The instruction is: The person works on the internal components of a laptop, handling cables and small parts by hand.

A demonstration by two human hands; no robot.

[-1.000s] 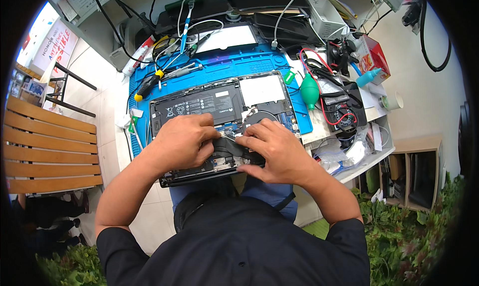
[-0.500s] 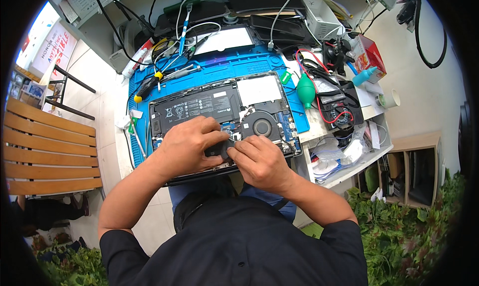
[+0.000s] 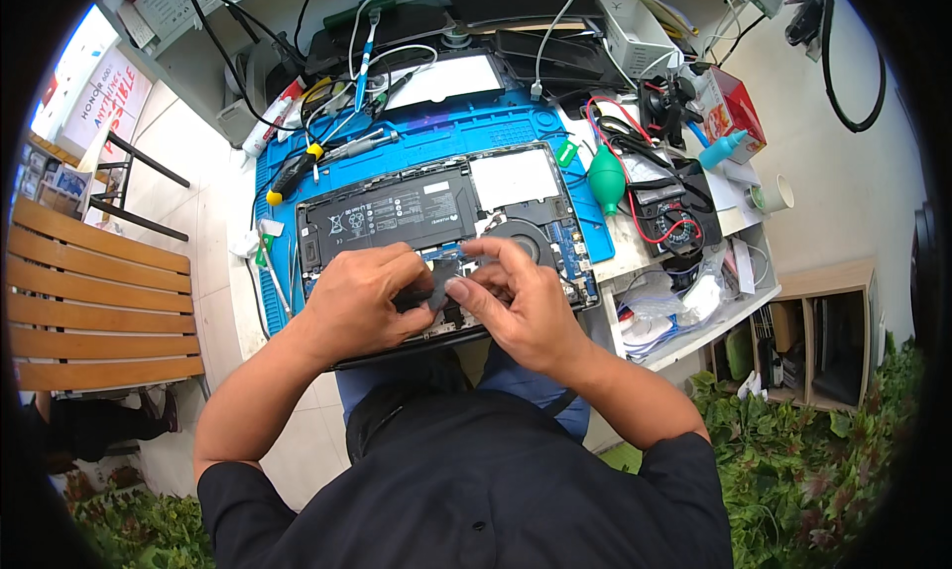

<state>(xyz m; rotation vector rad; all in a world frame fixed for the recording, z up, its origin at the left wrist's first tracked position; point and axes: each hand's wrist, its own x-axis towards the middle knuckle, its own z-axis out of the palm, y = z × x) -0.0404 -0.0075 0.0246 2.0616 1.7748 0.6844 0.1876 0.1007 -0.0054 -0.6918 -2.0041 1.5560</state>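
On the cluttered tabletop [image 3: 694, 256], an opened black laptop base [image 3: 436, 232] lies on a blue rubber mat [image 3: 496, 132]. Left hand [image 3: 362, 306] and right hand [image 3: 521, 306] each pinch a thin dark strip [image 3: 431, 289] over its near edge; judged best, peel low, evenly.

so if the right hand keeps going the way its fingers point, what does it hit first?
The right hand points left across the opened laptop. First in line is the small black flat piece pinched between both hands, then the left hand fingers right behind it. Depth is unclear, but they look practically touching.
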